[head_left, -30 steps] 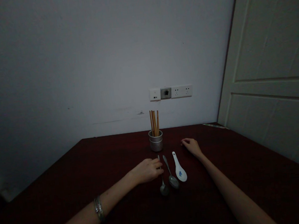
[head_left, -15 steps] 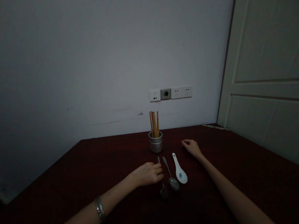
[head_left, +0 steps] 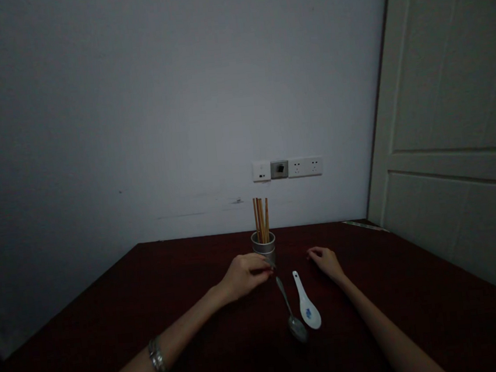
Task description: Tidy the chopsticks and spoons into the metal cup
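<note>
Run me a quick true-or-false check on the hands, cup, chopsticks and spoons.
1. The chopsticks stand in the cup. True.
2. The cup lies on its side. False: it stands upright.
3. The left hand hides part of the cup from view. True.
4. The white spoon has a blue mark in its bowl. True.
5. The metal spoon on the table lies right of the white spoon. False: it lies left of it.
6. The right hand grips the white spoon. False: it lies to the spoon's right, apart from it.

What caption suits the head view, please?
Left hand holding metal utensil by chopstick cup; metal spoon and white soup spoon nearby.
</note>
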`<state>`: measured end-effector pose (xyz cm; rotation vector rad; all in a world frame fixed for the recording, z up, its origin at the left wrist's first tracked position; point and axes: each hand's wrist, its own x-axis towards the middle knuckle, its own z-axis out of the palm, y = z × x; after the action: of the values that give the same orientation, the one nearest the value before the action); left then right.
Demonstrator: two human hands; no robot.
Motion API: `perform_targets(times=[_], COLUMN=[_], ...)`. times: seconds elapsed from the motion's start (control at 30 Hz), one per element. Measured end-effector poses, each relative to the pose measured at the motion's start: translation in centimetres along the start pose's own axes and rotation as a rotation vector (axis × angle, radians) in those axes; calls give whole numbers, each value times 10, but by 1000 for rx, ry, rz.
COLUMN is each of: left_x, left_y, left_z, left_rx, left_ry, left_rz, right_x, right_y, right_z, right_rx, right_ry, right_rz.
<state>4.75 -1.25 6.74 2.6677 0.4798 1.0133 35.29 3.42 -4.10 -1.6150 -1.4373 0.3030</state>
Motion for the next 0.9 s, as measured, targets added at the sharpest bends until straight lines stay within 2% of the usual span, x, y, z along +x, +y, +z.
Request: perform_targets(times=[0.17, 0.33, 0.5, 0.73, 0.83, 0.9], left_x=[24, 37, 39, 36, 34, 33], left_y=[1, -7, -15, -21, -23, -23], left_z=[-18, -27, -23, -18, -18, -18], left_rx=[-150, -233, -363, -460, -452, -440], left_ry=[277, 438, 498, 506, 497, 478], left_rz=[-218, -313, -388, -448, -449, -442], right_x=[2, 3, 3, 3, 6, 10], right_y=[3, 6, 6, 9, -3, -23], right_z=[1, 3, 4, 4, 3, 2], right_rx=[-19, -32, 20, 28, 85, 165], right_ry=[-6, -7, 5, -16, -8, 2], right_rz=[2, 2, -1, -4, -17, -47])
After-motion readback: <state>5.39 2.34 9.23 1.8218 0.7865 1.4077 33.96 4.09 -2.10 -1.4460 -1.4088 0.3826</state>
